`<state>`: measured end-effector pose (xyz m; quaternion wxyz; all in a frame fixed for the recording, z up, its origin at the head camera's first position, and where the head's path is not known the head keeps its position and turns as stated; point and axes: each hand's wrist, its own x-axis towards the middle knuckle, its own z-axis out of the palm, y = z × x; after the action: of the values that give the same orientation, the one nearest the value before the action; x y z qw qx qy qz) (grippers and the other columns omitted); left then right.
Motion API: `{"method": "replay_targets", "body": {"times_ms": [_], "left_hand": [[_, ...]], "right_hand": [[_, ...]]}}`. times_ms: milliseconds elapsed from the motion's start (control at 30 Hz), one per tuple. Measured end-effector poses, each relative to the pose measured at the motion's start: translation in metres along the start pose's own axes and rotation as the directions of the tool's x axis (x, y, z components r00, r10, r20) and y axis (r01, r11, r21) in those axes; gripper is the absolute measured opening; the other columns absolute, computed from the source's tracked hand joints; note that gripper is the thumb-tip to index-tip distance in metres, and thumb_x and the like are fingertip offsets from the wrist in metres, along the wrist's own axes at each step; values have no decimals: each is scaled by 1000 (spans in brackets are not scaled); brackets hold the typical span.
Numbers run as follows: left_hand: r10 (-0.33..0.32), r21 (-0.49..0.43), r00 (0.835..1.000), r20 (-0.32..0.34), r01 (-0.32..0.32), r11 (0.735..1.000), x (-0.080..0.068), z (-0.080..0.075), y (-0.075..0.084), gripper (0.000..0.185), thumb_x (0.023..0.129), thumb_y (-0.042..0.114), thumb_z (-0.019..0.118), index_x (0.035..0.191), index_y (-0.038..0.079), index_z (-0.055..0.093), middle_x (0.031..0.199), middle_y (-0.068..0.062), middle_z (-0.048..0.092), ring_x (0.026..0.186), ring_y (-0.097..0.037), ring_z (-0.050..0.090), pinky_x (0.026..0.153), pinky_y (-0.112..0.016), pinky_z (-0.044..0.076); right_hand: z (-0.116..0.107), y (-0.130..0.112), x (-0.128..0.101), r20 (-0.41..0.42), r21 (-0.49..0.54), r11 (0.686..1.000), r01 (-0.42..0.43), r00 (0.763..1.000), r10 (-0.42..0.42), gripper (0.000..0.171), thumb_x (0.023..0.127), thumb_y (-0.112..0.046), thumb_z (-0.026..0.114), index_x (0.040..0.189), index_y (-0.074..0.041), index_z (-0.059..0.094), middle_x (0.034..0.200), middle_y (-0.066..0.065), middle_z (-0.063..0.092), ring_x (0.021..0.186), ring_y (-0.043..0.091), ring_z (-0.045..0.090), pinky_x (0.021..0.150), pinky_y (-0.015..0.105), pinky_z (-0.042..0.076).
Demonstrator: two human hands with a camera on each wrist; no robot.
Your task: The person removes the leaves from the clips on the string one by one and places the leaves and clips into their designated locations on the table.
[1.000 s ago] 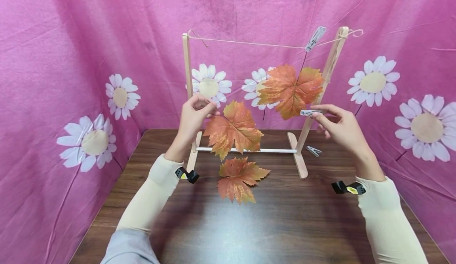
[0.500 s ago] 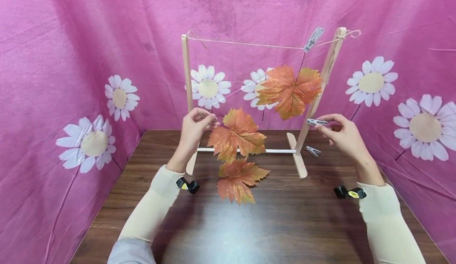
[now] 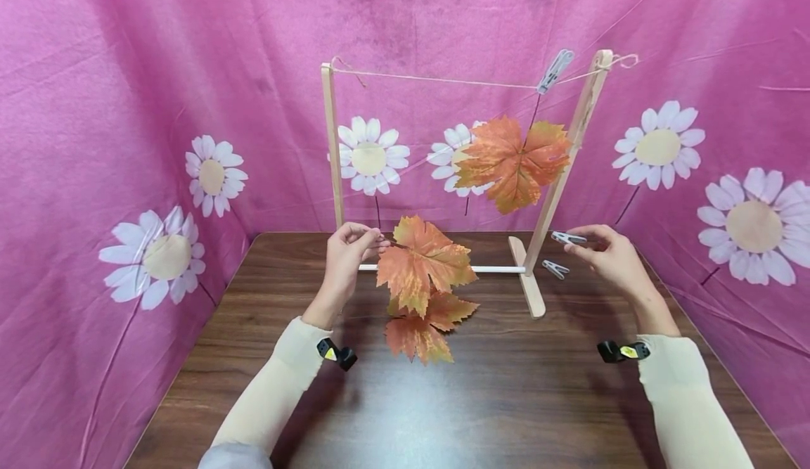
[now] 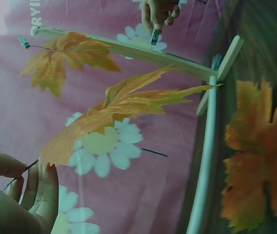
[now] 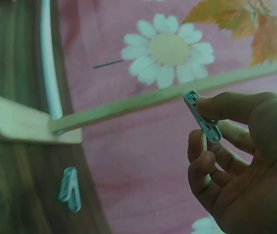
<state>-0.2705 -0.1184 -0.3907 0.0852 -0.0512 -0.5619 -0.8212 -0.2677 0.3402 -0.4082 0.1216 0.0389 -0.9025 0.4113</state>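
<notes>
Head view, centre frame: the left hand (image 3: 346, 247) pinches the stem of an orange leaf (image 3: 422, 264), which partly covers a second leaf (image 3: 422, 325) lying on the table (image 3: 506, 399). At right, the right hand (image 3: 607, 252) pinches a clothespin (image 3: 567, 238) beside the wooden rack (image 3: 557, 181).

Left wrist view, lower left: fingers (image 4: 43, 187) grip the thin stem; the leaf (image 4: 124, 109) shows nearly edge-on, the palm cut off.

Right wrist view, right side: thumb and fingers (image 5: 226, 109) clamp the clothespin (image 5: 202, 117); a spare clothespin (image 5: 70, 189) lies blurred at lower left.
</notes>
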Motion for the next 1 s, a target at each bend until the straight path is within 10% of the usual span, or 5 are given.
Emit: {"method": "replay_targets", "body": {"times_ms": [1000], "left_hand": [[-191, -113, 968, -162, 174, 978, -35, -34, -78, 6, 89, -4, 61, 92, -3, 56, 78, -11, 70, 72, -21, 74, 73, -32, 61]], "right_hand": [[16, 108, 1, -10, -65, 961, -268, 963, 268, 44, 91, -31, 68, 123, -2, 60, 66, 4, 67, 48, 12, 57, 45, 31, 49]]}}
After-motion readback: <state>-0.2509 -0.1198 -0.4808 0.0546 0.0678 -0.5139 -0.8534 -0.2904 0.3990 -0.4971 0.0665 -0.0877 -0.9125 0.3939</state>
